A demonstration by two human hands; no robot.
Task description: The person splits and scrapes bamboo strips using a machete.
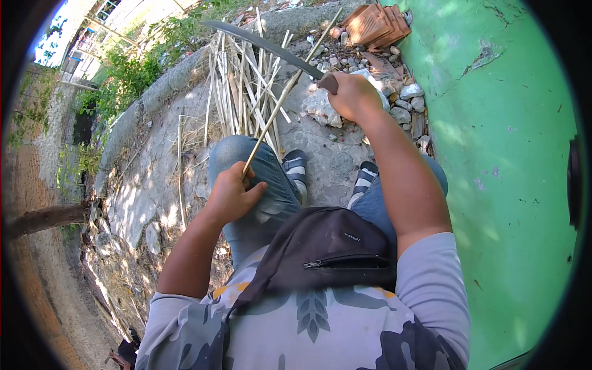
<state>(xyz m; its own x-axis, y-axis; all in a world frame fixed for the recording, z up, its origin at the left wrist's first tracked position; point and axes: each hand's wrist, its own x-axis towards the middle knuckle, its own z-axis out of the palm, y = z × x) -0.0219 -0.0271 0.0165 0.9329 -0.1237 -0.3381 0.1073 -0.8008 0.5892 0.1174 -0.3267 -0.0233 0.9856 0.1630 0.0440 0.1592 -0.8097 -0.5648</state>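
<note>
Cane stick held out for the long blade

My left hand [231, 194] grips the thin stick [290, 83] near its base, slanting far-right so the curved blade [265, 46], clenched in my right hand [351, 95], can meet it above the cane pile [243, 92].

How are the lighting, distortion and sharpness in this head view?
Head view: harsh sun, with dappled leaf shadows on the stone ground and green wall; fisheye bends the wall's edge and leaves black corners; sky at top left is blown out; right hand, blade and left hand look sharp.
</note>
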